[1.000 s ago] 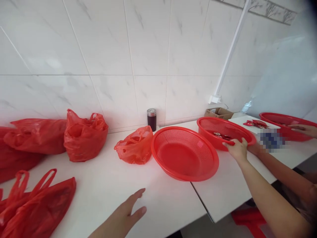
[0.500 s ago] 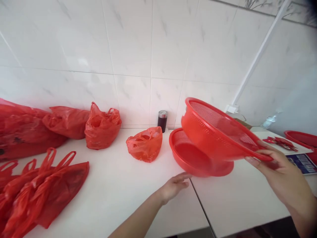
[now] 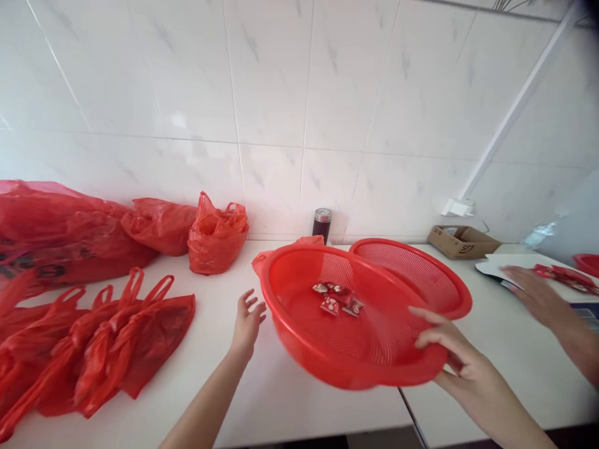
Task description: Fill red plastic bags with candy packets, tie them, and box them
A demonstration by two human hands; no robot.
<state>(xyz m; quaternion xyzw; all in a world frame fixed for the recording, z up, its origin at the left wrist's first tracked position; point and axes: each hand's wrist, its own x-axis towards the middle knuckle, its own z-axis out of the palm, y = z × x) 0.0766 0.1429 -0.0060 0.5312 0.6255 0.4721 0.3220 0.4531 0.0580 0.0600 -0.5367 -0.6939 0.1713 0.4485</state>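
A red plastic colander (image 3: 304,340) is tilted toward me above the white table, with several small red-and-white wrapped packets (image 3: 330,304) on its floor. My right hand (image 3: 452,349) grips its right rim, fingers inside and thumb beneath. Close by the left rim, my left hand (image 3: 249,321) is raised with its fingers apart and holds nothing. A second red colander (image 3: 421,274) stands right behind the first, its near side partly hidden. Part of a thin red plastic bag (image 3: 311,240) shows behind the held colander.
Red plastic bags (image 3: 218,240) line the wall at left, and flat red bags (image 3: 126,343) lie in front. A dark lidded cup (image 3: 322,226) and a cardboard box (image 3: 461,242) stand at the back. Another person's hand (image 3: 533,293) reaches in from the right.
The held colander has come lower, nearer and to the left, and its packets now show. The other colander appears behind at right. My left hand has moved left; another person's hand has appeared.
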